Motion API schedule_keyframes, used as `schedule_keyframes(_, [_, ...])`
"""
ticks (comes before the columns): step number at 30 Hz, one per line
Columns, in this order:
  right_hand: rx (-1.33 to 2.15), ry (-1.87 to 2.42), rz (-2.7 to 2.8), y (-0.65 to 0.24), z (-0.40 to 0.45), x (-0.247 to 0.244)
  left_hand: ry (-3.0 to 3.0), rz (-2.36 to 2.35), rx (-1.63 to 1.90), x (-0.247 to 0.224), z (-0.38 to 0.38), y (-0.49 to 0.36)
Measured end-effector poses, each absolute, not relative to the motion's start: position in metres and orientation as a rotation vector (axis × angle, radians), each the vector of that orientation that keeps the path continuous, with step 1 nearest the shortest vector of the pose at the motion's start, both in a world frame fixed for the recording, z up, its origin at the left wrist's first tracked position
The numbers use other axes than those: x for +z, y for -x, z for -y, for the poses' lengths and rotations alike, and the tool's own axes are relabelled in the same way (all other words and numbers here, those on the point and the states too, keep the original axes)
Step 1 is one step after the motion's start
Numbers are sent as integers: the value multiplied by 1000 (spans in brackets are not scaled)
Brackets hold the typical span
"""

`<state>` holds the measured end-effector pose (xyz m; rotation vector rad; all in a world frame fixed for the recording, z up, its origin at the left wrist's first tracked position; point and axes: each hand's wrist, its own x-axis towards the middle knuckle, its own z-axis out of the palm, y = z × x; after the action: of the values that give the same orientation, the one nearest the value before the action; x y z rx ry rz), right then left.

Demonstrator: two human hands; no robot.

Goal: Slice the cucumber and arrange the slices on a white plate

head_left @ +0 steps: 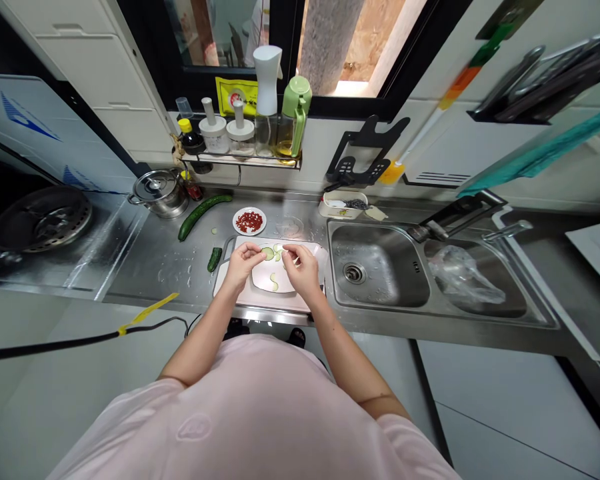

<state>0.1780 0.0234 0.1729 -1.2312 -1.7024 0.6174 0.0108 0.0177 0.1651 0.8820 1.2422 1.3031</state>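
My left hand (243, 263) is closed in a pinch on a thin cucumber slice (269, 253), held over a white plate (261, 283). Opposite it, my right hand (304, 272) has its thumb and fingers pressed together near the plate's far right part; what they pinch, if anything, is too small to make out. Several pale green slices lie between the hands, and a curved row of thin slices (274, 283) rests nearer the front of the plate. Beneath the plate is a light cutting board (247, 298). A cut cucumber piece (214, 259) lies left of the board.
A whole cucumber (200, 215) and a small dish (250, 231) of chopped red pieces lie behind the board. A lidded pot (159, 192) stands back left. To the right are the sink basin (380, 267) and a plastic bag (465, 273). Seasoning containers fill a shelf (240, 160).
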Motion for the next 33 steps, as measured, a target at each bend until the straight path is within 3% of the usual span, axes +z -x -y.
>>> schedule_keyframes(17, [973,1169,1638,-171,-33,195,-768,-1049,1291,181,-9,-24])
schedule_keyframes(26, [1104,1129,1475,-170,-38,205,-260,-624,687,172,2,-39])
schedule_keyframes(33, [1122,1141,1470,-171,-36,207,-155,-485,652,188,-2,-44])
